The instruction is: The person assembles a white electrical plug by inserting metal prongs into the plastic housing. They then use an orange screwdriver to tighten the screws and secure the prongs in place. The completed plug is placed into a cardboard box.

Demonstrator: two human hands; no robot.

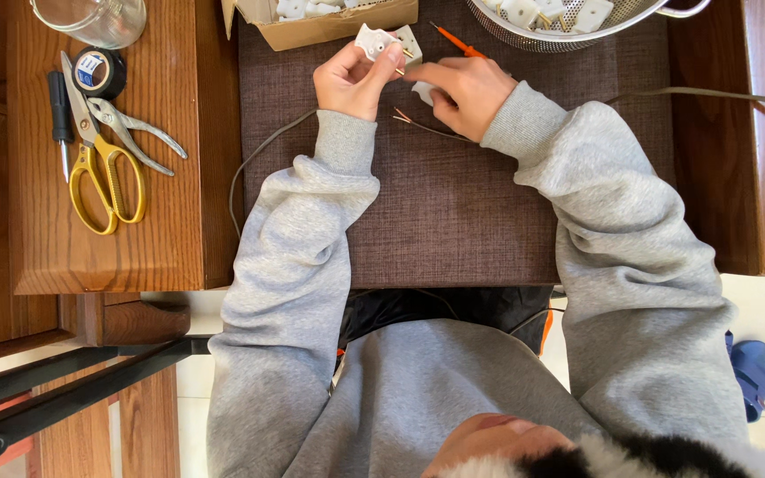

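Grey sleeves nearest. Beyond, on brown mat [453, 212]: left hand [351, 81] gripping white plug casing [381, 42], right hand [462, 88] pinching a small white piece, bared cable wires [418, 124] lying loose, not yet attached. Farther: orange screwdriver [458, 42], box [329, 22] and colander [568, 26] holding more white casings.

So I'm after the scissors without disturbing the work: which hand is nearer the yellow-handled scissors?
Left. The left hand is over the mat, right of the yellow-handled scissors; the right hand is farther right.
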